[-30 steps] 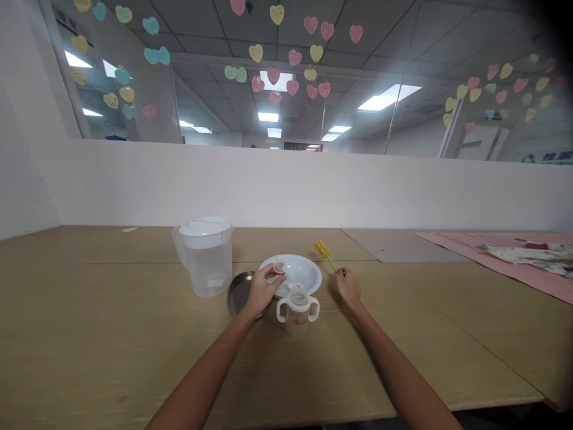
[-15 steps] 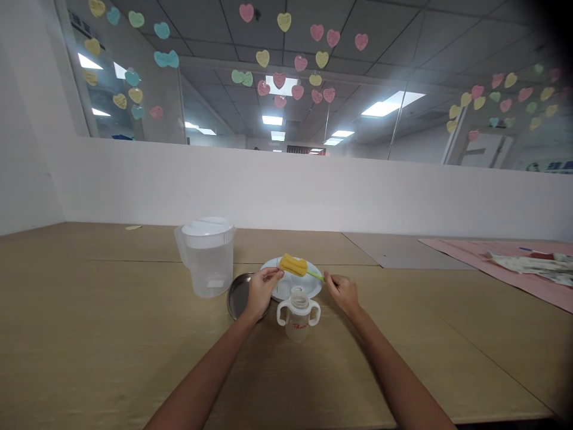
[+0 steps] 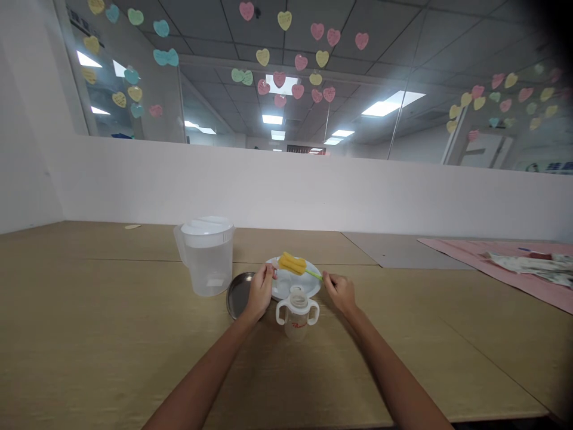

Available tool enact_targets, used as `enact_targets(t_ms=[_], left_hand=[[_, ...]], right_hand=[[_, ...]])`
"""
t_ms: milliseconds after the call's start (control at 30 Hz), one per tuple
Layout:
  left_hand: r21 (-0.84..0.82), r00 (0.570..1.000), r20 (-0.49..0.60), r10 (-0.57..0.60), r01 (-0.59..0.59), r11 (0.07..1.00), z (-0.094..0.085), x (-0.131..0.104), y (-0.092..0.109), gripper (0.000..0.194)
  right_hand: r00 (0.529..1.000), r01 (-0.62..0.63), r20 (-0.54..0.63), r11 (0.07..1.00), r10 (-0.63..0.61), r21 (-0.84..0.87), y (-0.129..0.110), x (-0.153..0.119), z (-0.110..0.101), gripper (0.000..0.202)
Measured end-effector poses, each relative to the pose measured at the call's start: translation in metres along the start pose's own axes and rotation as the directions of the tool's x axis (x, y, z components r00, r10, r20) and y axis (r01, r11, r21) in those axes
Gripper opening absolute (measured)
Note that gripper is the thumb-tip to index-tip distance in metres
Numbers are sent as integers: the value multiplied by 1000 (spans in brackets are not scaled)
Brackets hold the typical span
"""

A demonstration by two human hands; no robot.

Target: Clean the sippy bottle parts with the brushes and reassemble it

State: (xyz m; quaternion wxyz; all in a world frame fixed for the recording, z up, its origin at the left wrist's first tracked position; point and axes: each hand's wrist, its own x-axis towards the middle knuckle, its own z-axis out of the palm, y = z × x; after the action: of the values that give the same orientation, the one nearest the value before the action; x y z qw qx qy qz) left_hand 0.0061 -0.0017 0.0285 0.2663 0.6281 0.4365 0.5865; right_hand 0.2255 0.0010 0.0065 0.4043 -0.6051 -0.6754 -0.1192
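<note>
In the head view my right hand (image 3: 340, 291) is closed round the thin green handle of a yellow sponge bottle brush (image 3: 292, 263). The brush is held level over a white plate (image 3: 316, 285), its sponge end pointing left. Just left of the sponge, my left hand (image 3: 260, 291) has its fingers pressed together, near a small pale area; what they hold, if anything, is too small to name. Between my forearms, in front of the plate, an uncapped clear baby bottle (image 3: 296, 322) stands upright with two white side handles and red lettering.
A dark round metal dish (image 3: 237, 295) lies partly behind my left hand. Farther left stands a translucent lidded pitcher (image 3: 209, 263). A pink cloth (image 3: 470, 255) with white fabric on it covers the table's right side. A white wall (image 3: 286, 191) rises behind.
My left hand has drawn slightly left, off the sponge's tip, and its fingers have turned more upright. My right hand and the brush have barely moved.
</note>
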Motion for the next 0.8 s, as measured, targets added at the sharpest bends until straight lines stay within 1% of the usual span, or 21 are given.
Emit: enact_targets(t_ms=[67,133,167,267,333,367,400,467,500,567,600,700,733,800], left_hand=[[-63,992,-125,26,-34,997,-3,2,1,24],[-117,962,-272,21,-55,992,-7,6,-1,25],[-127,946,-325,10,-55,990,-10,8,-4,28],[-104,913,-406,-38,-5,995,-21,18,-17,32],[-34,899,-437,-41,29,999,-29,25,-27,32],[41,900,-435,-28,50,998,-33,28,-31,31],[136,912,-411,-12,74,988,-36,30,-35,30],[325,949,-315,-3,111,939,-42,33,-42,24],[395,966,-260,-17,122,911,-44,33,-45,20],[469,984,-169,-59,133,873,-46,32,-50,12],[488,987,-140,-79,138,862,-46,30,-52,10],[575,990,-88,-108,139,806,-42,25,-53,9],[603,992,-83,-100,130,787,-42,24,-52,9],[650,995,-83,-61,100,754,-41,22,-46,11]], right_hand=[[997,-40,-63,999,39,-9,-2,0,0,53],[991,-67,-112,998,67,8,-3,1,-1,49],[988,-83,-127,996,87,36,-3,2,0,47],[968,-179,-139,963,209,201,-2,4,3,42],[940,-251,-136,903,314,347,0,7,7,39],[923,-283,-122,860,364,425,1,8,9,39],[905,-318,-92,804,416,502,2,9,11,39],[863,-399,20,658,505,638,5,11,14,39],[842,-436,87,578,532,690,6,11,15,39],[813,-475,190,440,550,762,8,12,17,39],[807,-479,220,388,548,787,8,12,17,39],[791,-480,273,280,547,831,10,12,19,37],[785,-486,288,258,549,835,10,12,20,36],[776,-500,301,250,554,829,9,11,20,36]])
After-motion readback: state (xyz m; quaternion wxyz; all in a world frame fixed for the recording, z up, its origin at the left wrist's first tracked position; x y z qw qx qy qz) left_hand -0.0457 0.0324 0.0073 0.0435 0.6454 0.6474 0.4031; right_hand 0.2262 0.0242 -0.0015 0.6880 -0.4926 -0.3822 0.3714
